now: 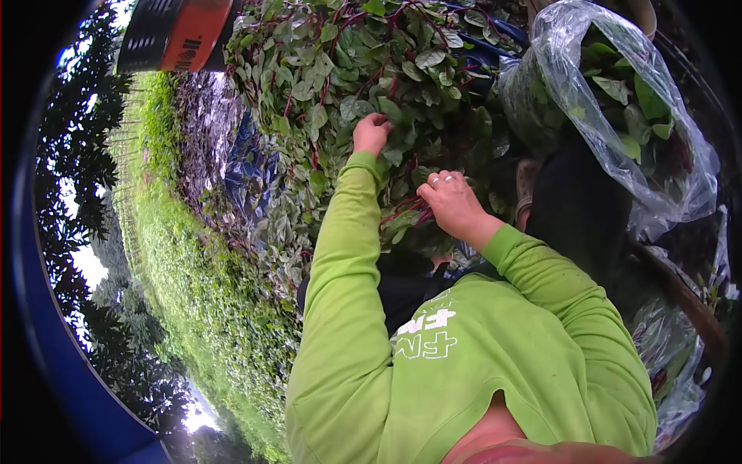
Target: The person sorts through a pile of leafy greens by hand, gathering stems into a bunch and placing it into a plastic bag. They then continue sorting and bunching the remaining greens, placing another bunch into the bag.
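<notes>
A large heap of leafy greens with red-purple stems (309, 85), like Malabar spinach, lies in front of me. My left hand (372, 133) reaches into the heap, fingers pinched at a green leaf (391, 110) that is slightly blurred. Closer to my body, my right hand (454, 201), with rings on its fingers, is closed on a small bunch of red stems (413, 210). The bunch's leaves point left and down, below my left hand. My right fingertips are partly turned away from view.
At the right stands an open clear plastic bag (556, 46) holding loose leaves (638, 108). More crumpled plastic (672, 363) lies lower right. A dark drum with an orange band (193, 35) is at the upper left. Blue sheeting (246, 166) shows beside the heap, with green plants beyond.
</notes>
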The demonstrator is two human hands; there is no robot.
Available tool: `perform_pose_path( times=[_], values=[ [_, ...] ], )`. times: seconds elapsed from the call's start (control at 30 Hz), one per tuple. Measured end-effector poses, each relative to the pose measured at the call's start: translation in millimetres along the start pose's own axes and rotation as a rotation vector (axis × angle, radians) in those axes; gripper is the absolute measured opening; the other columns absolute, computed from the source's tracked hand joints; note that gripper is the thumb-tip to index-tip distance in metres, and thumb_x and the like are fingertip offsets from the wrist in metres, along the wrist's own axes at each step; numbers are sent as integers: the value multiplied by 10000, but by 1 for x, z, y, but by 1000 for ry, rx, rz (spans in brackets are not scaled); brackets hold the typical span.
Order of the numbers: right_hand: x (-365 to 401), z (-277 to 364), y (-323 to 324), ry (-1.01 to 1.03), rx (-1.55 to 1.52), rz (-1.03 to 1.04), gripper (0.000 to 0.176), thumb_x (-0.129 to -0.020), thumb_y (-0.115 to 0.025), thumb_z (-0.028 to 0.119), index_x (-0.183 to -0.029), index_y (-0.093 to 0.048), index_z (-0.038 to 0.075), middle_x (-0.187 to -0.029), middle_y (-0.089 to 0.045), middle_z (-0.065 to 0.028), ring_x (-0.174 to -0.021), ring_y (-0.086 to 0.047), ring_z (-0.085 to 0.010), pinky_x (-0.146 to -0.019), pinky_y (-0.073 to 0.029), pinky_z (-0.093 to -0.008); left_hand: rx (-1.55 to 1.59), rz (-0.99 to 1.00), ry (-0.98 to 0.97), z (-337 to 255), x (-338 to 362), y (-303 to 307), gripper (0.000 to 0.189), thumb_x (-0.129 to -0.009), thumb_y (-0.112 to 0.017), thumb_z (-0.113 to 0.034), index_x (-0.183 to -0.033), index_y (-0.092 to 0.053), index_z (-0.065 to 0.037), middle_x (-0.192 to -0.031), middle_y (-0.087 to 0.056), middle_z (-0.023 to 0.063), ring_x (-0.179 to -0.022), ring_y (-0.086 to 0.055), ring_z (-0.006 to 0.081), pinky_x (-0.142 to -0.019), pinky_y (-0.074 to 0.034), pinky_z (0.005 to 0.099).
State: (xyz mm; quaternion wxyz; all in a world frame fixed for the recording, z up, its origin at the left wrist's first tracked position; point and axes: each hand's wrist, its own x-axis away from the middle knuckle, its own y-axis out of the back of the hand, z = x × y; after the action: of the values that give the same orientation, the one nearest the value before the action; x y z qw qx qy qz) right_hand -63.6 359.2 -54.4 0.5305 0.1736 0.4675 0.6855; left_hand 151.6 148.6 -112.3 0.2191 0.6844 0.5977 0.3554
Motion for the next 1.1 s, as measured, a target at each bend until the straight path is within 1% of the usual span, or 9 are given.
perform_pose_path(
  times=[0.1, 0.33, 0.43, 0.6, 0.73, 0.83, 0.93, 0.97, 1.1],
  values=[
    [-1, -1, 2, 46, 20, -44, 154, -843, -594, 124, -984, -650, 97, -1007, -625, -90, -1005, -610, -267, -928, -464, -427, 442, 174, 2, -29, 42, 32, 305, -935, -757, -158, -1161, -725, 45, -1014, -733, 14, -899, -620, 89, -825, -503, 275],
    [-3, 7, 5, 160, 60, -237, 133, -877, -578, 164, -954, -662, 96, -1268, -642, -96, -1386, -498, -302, -1189, -336, -473, 52, 569, 112, -4, 79, 85, 310, -933, -763, -210, -1145, -741, 13, -957, -715, -23, -860, -592, 76, -812, -487, 269],
    [-3, 7, 5, 186, 50, -81, 154, -958, -547, 176, -1021, -668, 104, -1456, -571, -75, -1525, -332, -282, -1258, -196, -510, -60, 747, 150, -21, 103, 85, 280, -952, -746, -193, -1165, -745, -10, -966, -725, -44, -872, -586, 54, -834, -487, 259],
    [2, 6, -5, 146, 20, -26, 151, -899, -552, 171, -1002, -655, 132, -1274, -646, -37, -1472, -411, -265, -1260, -118, -583, -70, 935, 123, -27, 125, 71, 281, -951, -733, -165, -1194, -740, -24, -964, -727, -43, -863, -580, 50, -836, -486, 255],
    [4, 3, -7, 122, 114, 32, 113, -897, -555, 170, -965, -645, 174, -1084, -626, 20, -1376, -475, -213, -1255, -57, -601, -174, 983, 123, -33, 132, 63, 261, -955, -738, -228, -1139, -752, -43, -940, -713, -29, -829, -594, 71, -796, -489, 266],
    [3, 1, -10, 157, 130, -47, 100, -882, -558, 168, -936, -642, 160, -1003, -622, 6, -1327, -500, -215, -1244, -48, -654, -258, 719, 203, -62, 133, 62, 345, -982, -714, -343, -1161, -734, -48, -944, -715, -10, -833, -592, 79, -770, -491, 282],
    [4, 2, -9, 164, 118, -45, 97, -879, -561, 171, -927, -646, 168, -1013, -627, 15, -1341, -494, -216, -1242, -19, -668, 202, 682, 188, -76, 146, 48, 458, -1000, -673, -448, -1228, -702, -53, -976, -717, 3, -827, -598, 93, -757, -493, 291],
    [5, 2, -10, 159, 118, -56, 96, -876, -564, 174, -927, -646, 170, -1010, -626, 17, -1342, -494, -217, -1243, -18, -669, 54, 619, 156, -81, 148, 40, 490, -1011, -645, -479, -1274, -679, -67, -1036, -717, 13, -852, -612, 102, -763, -497, 289],
    [5, 3, -7, 177, 125, -50, 97, -866, -574, 188, -926, -648, 176, -1008, -629, 29, -1328, -503, -209, -1248, -21, -666, 442, 539, 241, -72, 147, 19, 464, -1048, -597, -421, -1297, -642, -32, -1112, -731, 85, -926, -655, 145, -788, -518, 303]
  ],
)
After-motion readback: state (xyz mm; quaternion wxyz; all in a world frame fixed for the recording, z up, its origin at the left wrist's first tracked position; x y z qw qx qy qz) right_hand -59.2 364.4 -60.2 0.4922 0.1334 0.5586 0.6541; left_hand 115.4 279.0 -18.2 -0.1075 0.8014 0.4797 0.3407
